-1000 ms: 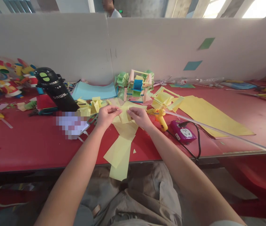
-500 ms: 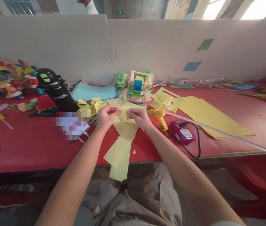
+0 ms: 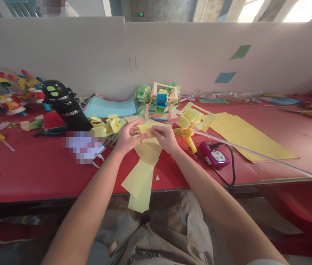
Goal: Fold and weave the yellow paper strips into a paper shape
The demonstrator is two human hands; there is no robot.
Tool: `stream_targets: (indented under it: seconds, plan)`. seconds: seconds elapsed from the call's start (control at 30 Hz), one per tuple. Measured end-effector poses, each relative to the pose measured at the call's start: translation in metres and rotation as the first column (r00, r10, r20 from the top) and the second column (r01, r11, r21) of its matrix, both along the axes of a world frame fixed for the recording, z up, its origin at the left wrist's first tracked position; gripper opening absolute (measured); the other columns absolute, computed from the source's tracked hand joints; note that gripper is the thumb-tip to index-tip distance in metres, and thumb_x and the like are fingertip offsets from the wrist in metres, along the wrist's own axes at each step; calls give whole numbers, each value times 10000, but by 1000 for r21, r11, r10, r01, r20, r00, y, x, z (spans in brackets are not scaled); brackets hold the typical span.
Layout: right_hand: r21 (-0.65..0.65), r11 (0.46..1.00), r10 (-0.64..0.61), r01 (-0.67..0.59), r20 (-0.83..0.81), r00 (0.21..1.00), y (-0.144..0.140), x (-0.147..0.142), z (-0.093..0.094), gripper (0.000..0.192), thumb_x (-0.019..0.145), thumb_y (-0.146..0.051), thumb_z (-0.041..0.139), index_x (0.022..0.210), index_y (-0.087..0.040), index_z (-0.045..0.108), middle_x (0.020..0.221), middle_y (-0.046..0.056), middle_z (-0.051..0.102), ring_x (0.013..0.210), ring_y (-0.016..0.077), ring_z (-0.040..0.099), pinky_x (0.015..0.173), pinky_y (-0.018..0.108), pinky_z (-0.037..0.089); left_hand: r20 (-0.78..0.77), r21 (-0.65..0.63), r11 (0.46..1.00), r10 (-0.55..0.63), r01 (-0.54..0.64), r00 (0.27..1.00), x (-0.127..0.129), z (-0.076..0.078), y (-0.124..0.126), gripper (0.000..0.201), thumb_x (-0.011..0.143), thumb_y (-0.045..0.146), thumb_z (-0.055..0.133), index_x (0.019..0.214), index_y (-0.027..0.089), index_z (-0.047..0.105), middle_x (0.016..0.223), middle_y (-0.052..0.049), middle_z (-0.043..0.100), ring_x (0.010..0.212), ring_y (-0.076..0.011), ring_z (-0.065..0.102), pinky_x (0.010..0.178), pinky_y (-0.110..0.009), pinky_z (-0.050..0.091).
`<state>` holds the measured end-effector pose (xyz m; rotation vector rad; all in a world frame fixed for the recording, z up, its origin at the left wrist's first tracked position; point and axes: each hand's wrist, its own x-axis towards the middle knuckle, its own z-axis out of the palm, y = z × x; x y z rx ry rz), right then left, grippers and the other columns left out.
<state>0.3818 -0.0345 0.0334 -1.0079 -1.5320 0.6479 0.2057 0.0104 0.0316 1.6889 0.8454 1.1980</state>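
Note:
My left hand [image 3: 126,137] and my right hand [image 3: 164,137] meet over the red table [image 3: 34,169], both pinching a small folded piece of yellow paper [image 3: 144,128]. Below the hands several larger yellow paper sheets [image 3: 140,176] lie stacked, and the lowest one hangs over the table's front edge. A yellow glue gun [image 3: 186,138] lies just right of my right hand. Folded yellow paper pieces [image 3: 108,124] sit just left of my left hand.
A black bottle [image 3: 64,106] leans at the left, a phone [image 3: 85,146] in front of it. A paper-and-stick wheel model [image 3: 160,101] stands behind the hands. A purple power socket [image 3: 215,155] with black cable, a long clear glue stick [image 3: 255,151] and large yellow sheets [image 3: 244,134] lie right.
My hands have closed in on the yellow piece: it was spread wider between the fingers and is now folded smaller and held a little higher. A person behind the partition moved left.

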Motion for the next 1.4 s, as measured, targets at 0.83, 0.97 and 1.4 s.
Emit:
stream_targets:
  seconds: [0.83,0.97,1.4]
  plan:
    - [-203,973,57,-111,-253,966,5,-3,-8,453,631,-579,799,756,-194,597,734,35,664,746,199,643,642,314,524,-35,-76,992,101,-104,994,1,5,-4,427,579,467,851,857,162,744,911,-73,755,864,-247,681,763,-332,523]
    - [-210,969,80,-134,-244,966,4,-2,-7,435,652,-573,790,740,-189,606,712,31,656,676,177,615,583,293,491,-21,-110,993,50,-52,999,0,3,-2,463,574,481,857,889,158,750,933,-87,758,880,-251,683,765,-334,524]
    - [-247,956,103,-159,-226,969,2,-1,-7,454,638,-604,782,700,-188,614,667,17,633,632,167,587,534,274,454,-42,-72,996,42,-45,998,-2,-1,0,440,578,496,849,863,172,766,898,-77,759,867,-246,678,762,-334,523]
